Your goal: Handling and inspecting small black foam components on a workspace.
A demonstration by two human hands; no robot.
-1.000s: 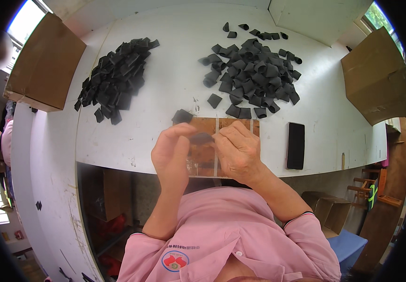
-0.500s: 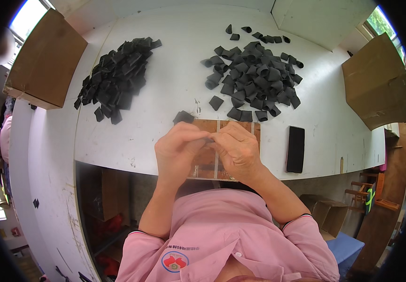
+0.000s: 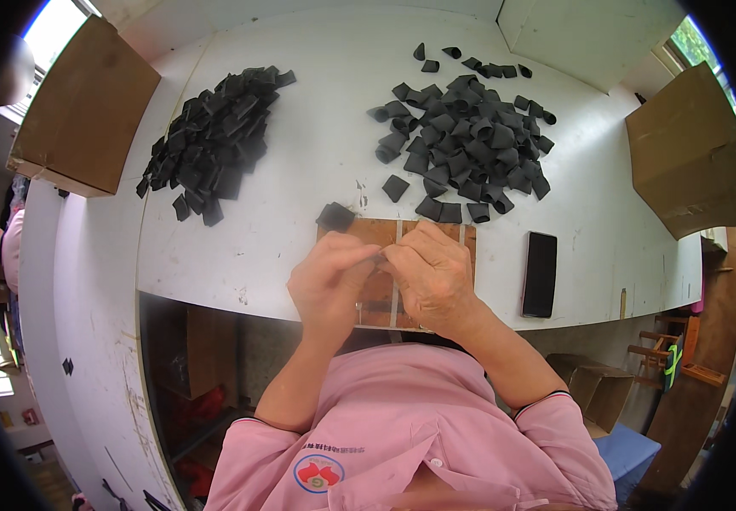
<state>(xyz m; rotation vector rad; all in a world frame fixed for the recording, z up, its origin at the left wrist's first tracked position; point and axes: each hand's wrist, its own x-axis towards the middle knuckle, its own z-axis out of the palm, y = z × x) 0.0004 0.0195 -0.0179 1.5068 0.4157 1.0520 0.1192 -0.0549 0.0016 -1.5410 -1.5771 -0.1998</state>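
Note:
My left hand (image 3: pixel 331 274) and my right hand (image 3: pixel 432 271) meet over a brown board (image 3: pixel 375 294) with pale strips across it. Thumbs and fingers of both are pinched together around a small dark piece (image 3: pixel 379 257). Most of that piece is covered by the fingers, so its shape cannot be made out. Just beyond my left hand, a loose black fabric-like piece (image 3: pixel 335 216) lies at the board's far left corner.
Flat black pieces (image 3: pixel 206 140) form a pile at the left of the white table (image 3: pixel 317 128). Curled black tube-like pieces (image 3: pixel 470 136) are heaped at the right, with several strays around. A phone (image 3: pixel 539 274) lies right of the board. Cardboard boxes (image 3: pixel 87 106) (image 3: pixel 687 149) flank the table.
Both hands stay pinched together over the board. My left wrist has turned slightly and shifted a little to the right; the piles are unchanged.

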